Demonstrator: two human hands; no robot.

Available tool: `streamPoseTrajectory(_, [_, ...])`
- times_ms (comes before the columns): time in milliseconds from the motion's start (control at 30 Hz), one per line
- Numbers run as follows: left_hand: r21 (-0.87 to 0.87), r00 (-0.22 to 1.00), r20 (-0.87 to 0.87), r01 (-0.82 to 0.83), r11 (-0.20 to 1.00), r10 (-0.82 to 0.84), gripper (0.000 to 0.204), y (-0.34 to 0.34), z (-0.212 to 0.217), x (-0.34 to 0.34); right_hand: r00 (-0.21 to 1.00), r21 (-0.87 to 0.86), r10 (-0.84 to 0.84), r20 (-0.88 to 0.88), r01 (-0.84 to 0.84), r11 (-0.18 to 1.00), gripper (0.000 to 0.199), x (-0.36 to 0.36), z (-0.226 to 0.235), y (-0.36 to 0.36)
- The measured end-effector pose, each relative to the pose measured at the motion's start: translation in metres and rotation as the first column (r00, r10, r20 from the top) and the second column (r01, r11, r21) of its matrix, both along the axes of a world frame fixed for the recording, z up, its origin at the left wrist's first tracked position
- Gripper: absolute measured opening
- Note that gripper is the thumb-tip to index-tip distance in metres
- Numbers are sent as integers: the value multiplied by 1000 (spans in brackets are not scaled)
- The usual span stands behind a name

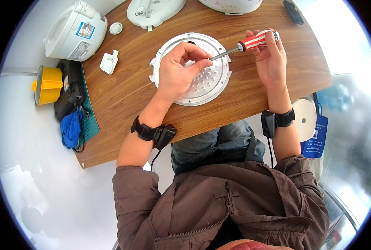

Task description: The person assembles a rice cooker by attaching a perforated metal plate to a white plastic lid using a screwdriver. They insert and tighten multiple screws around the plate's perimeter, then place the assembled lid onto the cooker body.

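Plenty crowding this wood-grain table (131,93): up at the left corner sits a white rice cooker (79,33), with a round white cap (115,28) just beside it and a small white plastic fitting (109,62) lying nearer the person. Along the far edge, a detached white lid shell (154,12) and a flower-patterned white housing (231,4), cut off by the frame, with a black object (293,11) over at the right corner. Out left, a yellow funnel-shaped piece (48,85), a blue cloth (71,130) and a green cutting mat (90,118). And centre stage, the round, dimpled metal plate (200,89) lies flat, its left part blocked from view by the left hand (178,68). Above it comes the red-and-white screwdriver (255,41), slanting down leftward: the right hand (271,60) has its handle gripped between thumb and fingers, off to the plate's right, while the left thumb and forefinger pinch right at the shaft's tip, over the plate's upper middle. Whether a screw sits in that pinch is too small to tell!
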State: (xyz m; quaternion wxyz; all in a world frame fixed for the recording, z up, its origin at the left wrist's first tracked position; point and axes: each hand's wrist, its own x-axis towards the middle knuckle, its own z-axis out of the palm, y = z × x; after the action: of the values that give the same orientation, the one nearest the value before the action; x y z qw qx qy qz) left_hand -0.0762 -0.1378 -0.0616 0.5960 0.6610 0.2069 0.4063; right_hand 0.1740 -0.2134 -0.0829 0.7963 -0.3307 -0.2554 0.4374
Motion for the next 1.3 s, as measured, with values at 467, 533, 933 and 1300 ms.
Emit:
streamPoseTrajectory(467, [110,993,-63,-91,990,98,16,-1,0,1,1000,-12,-2,7,2,1000,16,3,-3,-1])
streamPoseTrajectory(533, [102,992,-60,-101,990,107,16,-2,1,1,1000,22,-1,4,1,1000,15,2,-2,-1])
streamPoseTrajectory(933, [95,979,-140,-135,986,147,16,2,-2,-4,980,163,-59,188,28,986,29,-5,10,-5])
streamPoseTrajectory(1300, [135,953,-241,-154,979,183,16,-2,4,0,877,177,-154,455,81,981,39,-13,33,-11])
